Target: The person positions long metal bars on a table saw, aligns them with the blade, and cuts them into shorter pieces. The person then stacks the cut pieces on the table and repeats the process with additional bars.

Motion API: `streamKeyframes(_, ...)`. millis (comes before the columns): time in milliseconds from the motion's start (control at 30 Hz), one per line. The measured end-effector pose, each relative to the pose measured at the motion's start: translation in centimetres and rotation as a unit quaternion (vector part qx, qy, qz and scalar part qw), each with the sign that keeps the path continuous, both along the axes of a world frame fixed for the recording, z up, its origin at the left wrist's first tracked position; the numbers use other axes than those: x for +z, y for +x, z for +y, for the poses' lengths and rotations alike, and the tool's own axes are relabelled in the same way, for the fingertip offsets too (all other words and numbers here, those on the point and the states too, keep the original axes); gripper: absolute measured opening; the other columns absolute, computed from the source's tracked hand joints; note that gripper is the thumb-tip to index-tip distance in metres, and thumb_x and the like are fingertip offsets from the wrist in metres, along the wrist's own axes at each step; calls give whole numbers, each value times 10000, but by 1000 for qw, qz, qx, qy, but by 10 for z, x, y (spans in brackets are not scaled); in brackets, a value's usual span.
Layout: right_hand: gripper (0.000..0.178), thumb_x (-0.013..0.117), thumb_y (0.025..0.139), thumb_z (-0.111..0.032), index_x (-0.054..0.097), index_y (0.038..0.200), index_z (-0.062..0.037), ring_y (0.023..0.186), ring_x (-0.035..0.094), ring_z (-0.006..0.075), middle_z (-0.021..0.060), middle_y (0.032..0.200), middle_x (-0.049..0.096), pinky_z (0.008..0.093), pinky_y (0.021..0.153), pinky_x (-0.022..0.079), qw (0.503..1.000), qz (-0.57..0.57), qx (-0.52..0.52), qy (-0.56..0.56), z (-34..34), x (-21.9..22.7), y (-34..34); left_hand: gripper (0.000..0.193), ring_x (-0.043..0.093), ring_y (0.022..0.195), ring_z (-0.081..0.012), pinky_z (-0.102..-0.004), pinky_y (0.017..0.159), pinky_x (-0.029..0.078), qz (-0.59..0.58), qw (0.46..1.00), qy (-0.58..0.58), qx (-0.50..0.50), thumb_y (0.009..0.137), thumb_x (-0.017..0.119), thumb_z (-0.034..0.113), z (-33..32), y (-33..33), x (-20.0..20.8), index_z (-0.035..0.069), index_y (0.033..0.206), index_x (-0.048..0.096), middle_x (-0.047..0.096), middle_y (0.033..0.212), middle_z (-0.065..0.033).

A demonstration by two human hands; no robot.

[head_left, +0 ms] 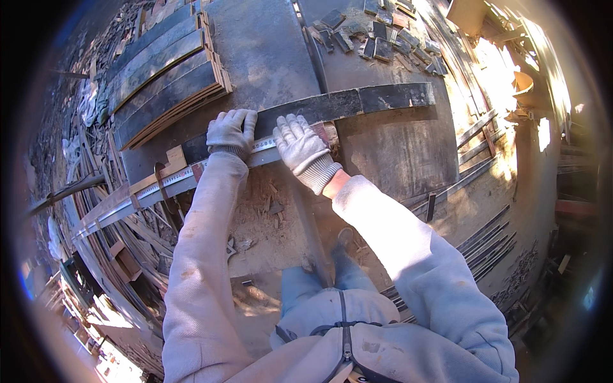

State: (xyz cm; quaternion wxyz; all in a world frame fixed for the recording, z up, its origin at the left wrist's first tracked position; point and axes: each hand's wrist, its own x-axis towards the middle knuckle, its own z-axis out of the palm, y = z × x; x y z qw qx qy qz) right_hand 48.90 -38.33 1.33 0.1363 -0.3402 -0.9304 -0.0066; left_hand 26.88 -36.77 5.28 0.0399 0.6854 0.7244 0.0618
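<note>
A long, narrow black board (pixel 389 97) lies slantwise across the worktable. My left hand (pixel 232 132), in a pale work glove, is bent over this board with its fingers curled down onto it; the fingertips are partly hidden. My right hand (pixel 300 145), gloved too, rests beside it with the fingers stretched out on the board's near side. A metal rail with a measuring scale (pixel 185 175) runs along the near edge, below both hands. Left of my hands, a wooden block (pixel 174 157) and a rusty clamp (pixel 163 185) sit at the rail.
A stack of dark-faced boards (pixel 169 96) stands at the far left of the table (pixel 396 153). Several short black offcuts (pixel 383 48) are piled at the far right. A dark slot (pixel 311 51) crosses the tabletop. Wood strips and scrap (pixel 476 239) litter the ground on both sides.
</note>
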Motion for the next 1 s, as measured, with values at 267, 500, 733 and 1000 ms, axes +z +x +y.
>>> streamKeyframes(267,491,542,1040,-202,605,1467,33,1457,561,425,275,1585,558,545,1226,423,996,-87,-1,-33,13,16,-8,343,692,1098,-317,-447,990,525,0,1000,21,13,1088,583,425,1,2,0,162,1134,799,776,1122,-82)
streamKeyframes(500,495,519,1061,-205,584,1500,15,1489,528,415,253,1626,525,527,1228,421,981,-176,-5,-86,25,24,-22,380,695,1141,-321,-467,1017,521,-13,999,18,41,1098,552,462,6,4,1,170,1157,789,780,1145,-85)
streamKeyframes(733,517,482,1090,-214,517,1569,-22,1556,453,374,204,1695,455,512,1280,354,982,-135,-65,-117,23,25,-29,381,708,1106,-355,-493,989,536,-3,998,64,5,1112,529,460,14,-8,-13,158,1123,761,774,1141,-127)
streamKeyframes(1000,571,682,970,-254,594,1472,4,1501,503,387,225,1581,565,494,1289,349,986,10,-57,-157,-33,49,21,351,672,1075,-353,-500,939,509,8,1000,13,-13,1126,489,411,-25,13,-6,153,1145,726,728,1104,-112)
